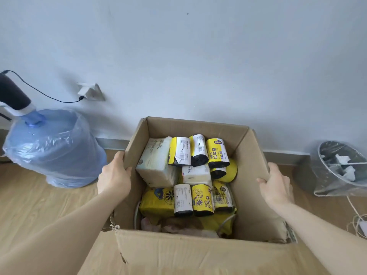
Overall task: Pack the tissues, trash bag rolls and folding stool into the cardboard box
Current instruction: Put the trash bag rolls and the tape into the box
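Note:
An open cardboard box (198, 127) stands on the wooden floor against the wall. Inside lie tissue packs (156, 163), a smaller white tissue pack (196, 174) and several black trash bag rolls with yellow labels (217, 153). A yellow rounded part, possibly the folding stool (232, 171), shows under the rolls at the right. My left hand (115, 173) grips the box's left wall at its rim. My right hand (276, 183) grips the right wall at its rim. The box's bottom is mostly hidden by its contents.
A large blue water bottle (55, 147) wrapped in plastic, with a pump on top, stands left of the box. A bin lined with a clear bag (337, 169) stands at the right. Twine (357, 221) lies on the floor nearby. A wall socket (91, 92) holds a cable.

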